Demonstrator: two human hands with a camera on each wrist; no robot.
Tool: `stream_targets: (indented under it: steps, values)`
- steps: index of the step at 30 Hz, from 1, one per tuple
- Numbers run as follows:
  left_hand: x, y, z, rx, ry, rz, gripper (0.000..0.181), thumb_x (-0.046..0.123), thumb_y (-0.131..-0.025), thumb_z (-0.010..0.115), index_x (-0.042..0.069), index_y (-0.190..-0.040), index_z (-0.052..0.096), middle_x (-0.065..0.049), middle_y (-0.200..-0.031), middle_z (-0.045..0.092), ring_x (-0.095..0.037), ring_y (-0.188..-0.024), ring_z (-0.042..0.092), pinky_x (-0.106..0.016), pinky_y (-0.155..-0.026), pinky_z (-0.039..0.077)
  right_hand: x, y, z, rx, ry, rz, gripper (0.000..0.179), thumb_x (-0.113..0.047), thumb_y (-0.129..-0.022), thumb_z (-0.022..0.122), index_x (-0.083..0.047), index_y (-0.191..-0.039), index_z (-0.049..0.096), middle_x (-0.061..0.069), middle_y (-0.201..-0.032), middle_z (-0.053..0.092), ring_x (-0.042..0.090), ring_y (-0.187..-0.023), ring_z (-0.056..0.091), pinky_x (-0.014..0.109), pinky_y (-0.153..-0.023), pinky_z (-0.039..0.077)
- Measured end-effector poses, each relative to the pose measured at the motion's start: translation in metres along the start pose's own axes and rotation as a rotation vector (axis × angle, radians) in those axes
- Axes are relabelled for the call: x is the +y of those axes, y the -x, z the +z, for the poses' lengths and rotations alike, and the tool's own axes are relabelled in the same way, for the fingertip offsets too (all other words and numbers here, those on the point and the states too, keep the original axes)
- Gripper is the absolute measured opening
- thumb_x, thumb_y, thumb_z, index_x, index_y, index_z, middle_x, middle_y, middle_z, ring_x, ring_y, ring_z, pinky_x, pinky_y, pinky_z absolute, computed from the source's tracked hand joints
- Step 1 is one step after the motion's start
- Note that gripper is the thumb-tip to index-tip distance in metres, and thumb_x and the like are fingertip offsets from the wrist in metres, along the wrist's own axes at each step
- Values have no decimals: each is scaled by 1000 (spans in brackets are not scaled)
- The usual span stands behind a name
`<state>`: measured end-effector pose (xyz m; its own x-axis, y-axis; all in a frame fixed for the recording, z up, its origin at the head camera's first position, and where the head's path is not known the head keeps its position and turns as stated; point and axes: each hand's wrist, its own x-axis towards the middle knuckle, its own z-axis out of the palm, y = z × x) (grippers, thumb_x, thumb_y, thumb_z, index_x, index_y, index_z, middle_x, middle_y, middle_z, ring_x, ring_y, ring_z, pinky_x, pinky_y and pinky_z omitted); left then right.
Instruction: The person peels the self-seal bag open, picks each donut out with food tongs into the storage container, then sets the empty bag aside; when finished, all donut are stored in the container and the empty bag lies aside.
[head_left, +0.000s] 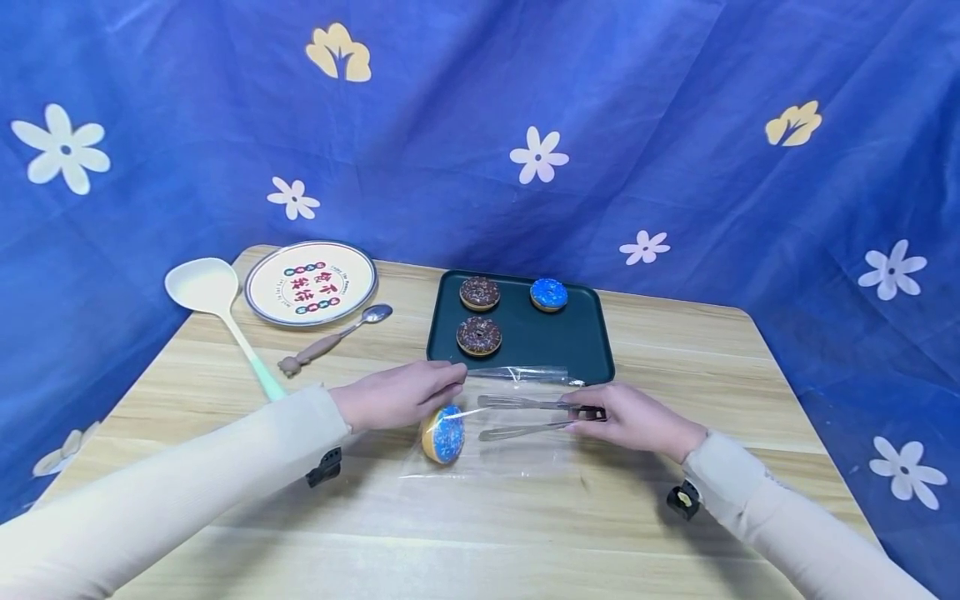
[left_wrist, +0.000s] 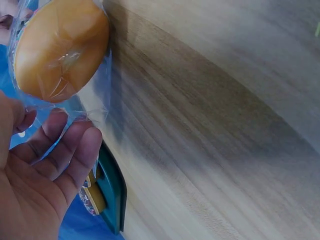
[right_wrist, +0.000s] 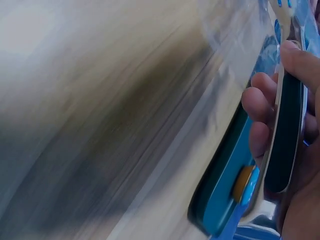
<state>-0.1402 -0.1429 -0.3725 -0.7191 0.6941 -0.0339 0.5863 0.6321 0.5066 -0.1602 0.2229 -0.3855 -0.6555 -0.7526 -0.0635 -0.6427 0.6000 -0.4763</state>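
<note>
A blue-iced doughnut (head_left: 448, 435) stands on edge inside a clear plastic bag (head_left: 517, 458), at its left end. My left hand (head_left: 397, 396) pinches that end of the bag beside the doughnut; in the left wrist view the doughnut's plain tan base (left_wrist: 60, 45) shows through the film above the fingertips. My right hand (head_left: 637, 421) grips metal tongs (head_left: 517, 402) with dark handle panels (right_wrist: 285, 130). The tongs' two arms point left into the bag, spread apart, with their tips to the right of the doughnut.
Behind the bag, a dark green tray (head_left: 555, 342) bears two chocolate doughnuts (head_left: 480, 336) and another blue one (head_left: 549, 294). To the left are a printed plate (head_left: 262, 287), a small spoon (head_left: 322, 346) and a white ladle (head_left: 202, 285) with a green handle. A blue curtain (head_left: 450, 92) hangs behind the table.
</note>
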Motion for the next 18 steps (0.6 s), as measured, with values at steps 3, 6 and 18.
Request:
stream_targets:
  steps: [3, 6, 18]
  values:
    - [1, -1, 0, 2, -5, 8, 13, 17, -111, 49, 12, -101, 56, 4, -83, 50, -8, -76, 48, -25, -70, 46, -3, -7, 1, -32, -38, -27, 43, -35, -102, 69, -8, -135, 69, 6, -129, 75, -1, -79, 60, 28, -83, 57]
    - [2, -2, 0, 3, -6, 13, 14, 17, -111, 49, 12, -101, 56, 4, -83, 50, -8, -76, 48, -25, -70, 46, -6, -13, 2, -67, -85, -27, 42, -35, -102, 69, -9, -136, 69, 5, -131, 74, -3, -69, 54, 25, -82, 54]
    - [3, -5, 3, 13, -22, 34, 14, 18, -112, 47, 15, -101, 55, 6, -83, 52, -6, -76, 49, -24, -70, 47, -6, -33, 9, -125, -197, -61, 40, -31, -101, 71, -11, -135, 69, -1, -117, 78, -3, -59, 49, 21, -72, 53]
